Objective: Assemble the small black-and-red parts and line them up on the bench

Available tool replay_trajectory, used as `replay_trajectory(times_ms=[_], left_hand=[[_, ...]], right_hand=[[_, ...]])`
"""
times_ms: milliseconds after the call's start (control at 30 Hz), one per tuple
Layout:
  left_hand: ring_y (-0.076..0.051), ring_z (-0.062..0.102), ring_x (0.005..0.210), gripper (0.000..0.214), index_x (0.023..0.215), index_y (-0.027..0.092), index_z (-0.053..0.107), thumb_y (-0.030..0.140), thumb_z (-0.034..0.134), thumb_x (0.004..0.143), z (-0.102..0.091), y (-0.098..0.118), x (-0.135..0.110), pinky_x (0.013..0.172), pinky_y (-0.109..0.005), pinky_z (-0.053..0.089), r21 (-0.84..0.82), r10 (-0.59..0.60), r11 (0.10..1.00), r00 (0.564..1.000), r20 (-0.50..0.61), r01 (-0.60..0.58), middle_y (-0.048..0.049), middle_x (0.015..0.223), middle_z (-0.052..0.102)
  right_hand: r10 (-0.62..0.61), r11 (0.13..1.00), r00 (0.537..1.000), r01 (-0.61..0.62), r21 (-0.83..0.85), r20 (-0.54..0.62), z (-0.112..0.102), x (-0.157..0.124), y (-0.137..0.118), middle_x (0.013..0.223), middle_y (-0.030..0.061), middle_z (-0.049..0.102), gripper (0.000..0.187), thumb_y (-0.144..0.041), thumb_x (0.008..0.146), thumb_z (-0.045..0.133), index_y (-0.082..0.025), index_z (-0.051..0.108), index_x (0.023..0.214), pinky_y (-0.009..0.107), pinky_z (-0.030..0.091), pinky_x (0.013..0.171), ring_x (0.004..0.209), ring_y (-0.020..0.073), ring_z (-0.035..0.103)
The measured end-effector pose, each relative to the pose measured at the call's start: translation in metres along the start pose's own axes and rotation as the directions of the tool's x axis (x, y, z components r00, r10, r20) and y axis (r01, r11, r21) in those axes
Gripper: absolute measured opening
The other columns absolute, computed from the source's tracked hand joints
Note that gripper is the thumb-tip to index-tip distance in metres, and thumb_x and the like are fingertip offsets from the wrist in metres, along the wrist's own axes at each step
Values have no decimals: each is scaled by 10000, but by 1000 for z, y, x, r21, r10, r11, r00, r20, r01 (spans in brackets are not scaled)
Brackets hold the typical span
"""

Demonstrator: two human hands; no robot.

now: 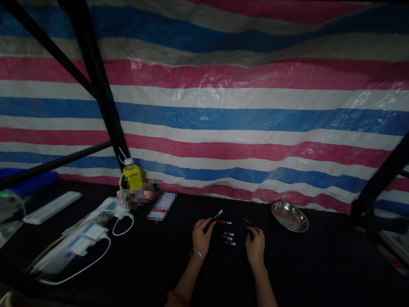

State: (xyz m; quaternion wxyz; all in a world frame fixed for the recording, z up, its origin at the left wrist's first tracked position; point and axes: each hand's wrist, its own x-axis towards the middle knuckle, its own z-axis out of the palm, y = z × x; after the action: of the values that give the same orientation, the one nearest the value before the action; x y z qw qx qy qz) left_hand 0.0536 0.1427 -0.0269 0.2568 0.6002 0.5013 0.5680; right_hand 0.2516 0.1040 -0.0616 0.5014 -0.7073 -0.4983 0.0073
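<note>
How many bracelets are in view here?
2: a silver bracelet just behind the left hand, and a red bracelet farther up the same forearm. More could be hidden where the picture cuts off the arms.

Dimly lit space: a creased plastic tarpaulin [246,121] with horizontal pinkish-red, white and blue stripes hangs behind a black desk [136,281], with dark frame posts [105,106] slanting at either side.

Red-white-blue striped sheet [229,121], black tabletop [329,279], yellow bottle [132,178], silver dish [289,217], black rod [215,216], red rod [222,222]
</note>
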Motion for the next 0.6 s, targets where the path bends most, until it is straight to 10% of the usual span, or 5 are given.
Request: replay_trajectory(times_ms=[600], left_hand=[[-191,616,829,294,912,212,704,436,601,752,-1,2,0,784,-346,500,21,2,1000,1000,-6,-2,-63,852,651]], right_hand=[[91,994,996,-90,63,-21,-1,2,1,905,129,573,309,-224,718,454,-128,693,890,364,476,786,806,240,577]])
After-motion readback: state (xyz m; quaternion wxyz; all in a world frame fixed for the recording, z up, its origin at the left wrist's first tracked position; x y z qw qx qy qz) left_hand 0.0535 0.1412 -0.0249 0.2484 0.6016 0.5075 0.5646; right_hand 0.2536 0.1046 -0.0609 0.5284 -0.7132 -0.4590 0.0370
